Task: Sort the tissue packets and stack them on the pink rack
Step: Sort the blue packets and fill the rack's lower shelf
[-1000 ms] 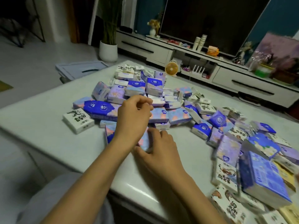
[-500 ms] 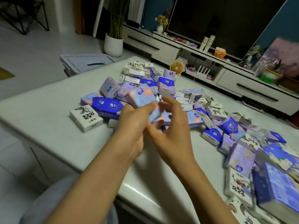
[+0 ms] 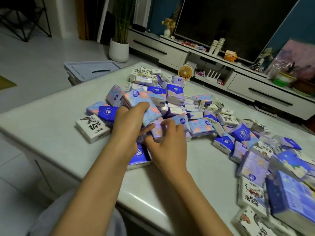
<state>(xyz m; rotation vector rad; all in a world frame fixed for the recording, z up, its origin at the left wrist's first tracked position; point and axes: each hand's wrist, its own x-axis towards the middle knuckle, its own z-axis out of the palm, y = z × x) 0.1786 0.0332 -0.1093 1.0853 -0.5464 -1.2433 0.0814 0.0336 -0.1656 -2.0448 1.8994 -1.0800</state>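
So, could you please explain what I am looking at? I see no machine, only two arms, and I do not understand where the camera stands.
There is no machine here: a person works with two bare hands. The single camera sits on the person's head and looks forward and down at them. On the white table lies a heap of tissue packets, blue, flowered, or white with black writing. The left hand grips a flowered packet, held over the heap. The right hand pinches a lilac packet just under it. No pink rack is in view.
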